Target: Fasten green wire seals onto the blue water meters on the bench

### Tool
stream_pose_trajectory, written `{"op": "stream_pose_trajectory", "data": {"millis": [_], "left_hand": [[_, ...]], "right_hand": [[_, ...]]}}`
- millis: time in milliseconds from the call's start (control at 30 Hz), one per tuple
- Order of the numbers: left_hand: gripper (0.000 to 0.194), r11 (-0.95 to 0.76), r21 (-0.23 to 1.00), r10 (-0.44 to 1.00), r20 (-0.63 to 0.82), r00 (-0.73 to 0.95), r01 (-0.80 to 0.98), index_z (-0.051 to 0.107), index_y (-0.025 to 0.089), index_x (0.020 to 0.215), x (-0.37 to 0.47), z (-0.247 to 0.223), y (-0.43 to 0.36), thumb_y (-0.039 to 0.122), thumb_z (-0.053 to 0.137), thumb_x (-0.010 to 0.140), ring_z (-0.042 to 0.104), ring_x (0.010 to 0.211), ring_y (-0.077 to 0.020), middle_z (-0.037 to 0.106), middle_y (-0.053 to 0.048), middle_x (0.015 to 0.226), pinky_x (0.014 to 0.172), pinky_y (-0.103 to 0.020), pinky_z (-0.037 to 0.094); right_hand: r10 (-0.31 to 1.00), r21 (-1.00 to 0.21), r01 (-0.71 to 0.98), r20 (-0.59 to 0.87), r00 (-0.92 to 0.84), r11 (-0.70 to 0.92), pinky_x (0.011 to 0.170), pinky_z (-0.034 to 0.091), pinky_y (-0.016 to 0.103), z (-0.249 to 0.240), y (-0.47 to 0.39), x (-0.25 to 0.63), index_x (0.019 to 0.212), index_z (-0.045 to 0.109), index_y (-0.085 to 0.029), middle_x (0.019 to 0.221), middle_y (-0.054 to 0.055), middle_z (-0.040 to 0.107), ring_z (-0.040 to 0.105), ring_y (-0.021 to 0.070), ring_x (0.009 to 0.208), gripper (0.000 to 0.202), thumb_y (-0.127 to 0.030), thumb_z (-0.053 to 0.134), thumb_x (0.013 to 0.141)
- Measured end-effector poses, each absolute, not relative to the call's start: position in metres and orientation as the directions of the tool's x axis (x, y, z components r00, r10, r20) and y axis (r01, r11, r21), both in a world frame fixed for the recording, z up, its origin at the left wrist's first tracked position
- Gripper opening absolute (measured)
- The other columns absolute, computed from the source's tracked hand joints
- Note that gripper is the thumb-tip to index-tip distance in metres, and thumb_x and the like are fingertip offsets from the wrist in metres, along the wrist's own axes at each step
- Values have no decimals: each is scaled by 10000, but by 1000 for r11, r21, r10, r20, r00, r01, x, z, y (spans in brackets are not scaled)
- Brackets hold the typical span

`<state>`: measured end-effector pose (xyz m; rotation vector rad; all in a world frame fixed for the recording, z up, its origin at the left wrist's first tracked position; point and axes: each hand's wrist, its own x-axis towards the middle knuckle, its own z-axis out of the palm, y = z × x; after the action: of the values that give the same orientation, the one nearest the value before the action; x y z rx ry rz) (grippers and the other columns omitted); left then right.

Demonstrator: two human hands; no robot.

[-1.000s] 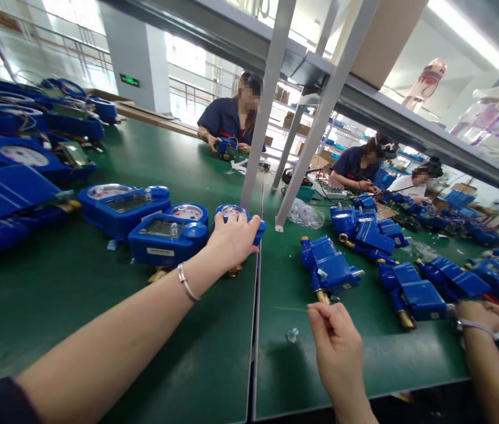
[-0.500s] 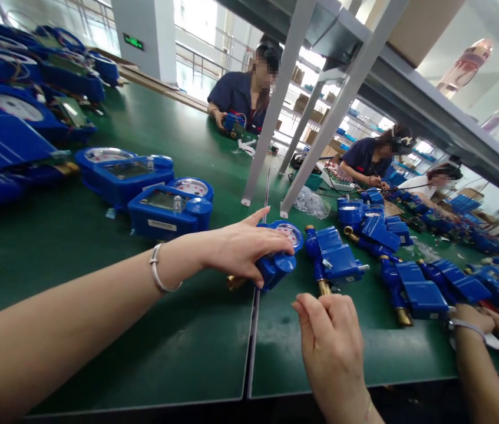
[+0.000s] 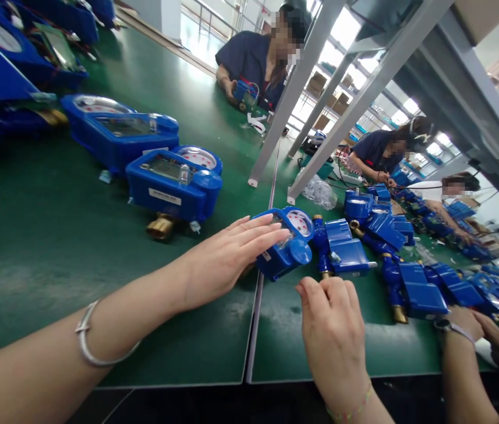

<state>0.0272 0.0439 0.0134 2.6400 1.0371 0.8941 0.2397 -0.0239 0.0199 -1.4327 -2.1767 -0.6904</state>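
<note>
My left hand (image 3: 227, 256) reaches over the green table with its fingers stretched out flat across the left part of a blue water meter (image 3: 297, 253). That meter has a round dial and lies over the seam between two tabletops. Whether the fingertips press on it or hover just above, I cannot tell. The thumb is hidden. Closed with the fingers curled in, my right hand (image 3: 335, 330) is at the near side of the table, in front of another blue water meter (image 3: 350, 253) with a brass end. Anything inside the right fist is hidden.
Two blue meters (image 3: 174, 185) stand at the left, and more are heaped at the far left. Grey shelf posts (image 3: 293, 100) rise behind the seam. Several meters (image 3: 421, 288) lie to the right, beside another person's hands (image 3: 465, 324). Co-workers sit across the table.
My left hand has slid left from its hold over the meter, and its fingers have straightened, so more of the meter shows. My right hand stays closed. The view has shifted.
</note>
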Motion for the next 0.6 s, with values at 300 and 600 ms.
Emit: {"op": "stream_pose_trajectory", "data": {"millis": [300, 600], "left_hand": [[520, -757, 390, 650, 529, 546, 524, 317, 255, 1391, 28, 8, 48, 79, 360, 904, 215, 1381, -186, 361, -15, 1454, 1136, -412, 247], [501, -774, 388, 630, 554, 544, 501, 331, 229, 1387, 28, 5, 48, 82, 364, 909, 217, 1380, -210, 369, -33, 1449, 1128, -433, 271]], "right_hand": [[716, 167, 927, 594, -367, 336, 663, 387, 330, 20, -26, 235, 903, 619, -187, 737, 47, 486, 428, 187, 705, 103, -183, 517, 890], [708, 196, 919, 589, -390, 342, 665, 381, 334, 23, -23, 234, 924, 618, -183, 729, 44, 482, 423, 183, 705, 112, -170, 512, 891]]}}
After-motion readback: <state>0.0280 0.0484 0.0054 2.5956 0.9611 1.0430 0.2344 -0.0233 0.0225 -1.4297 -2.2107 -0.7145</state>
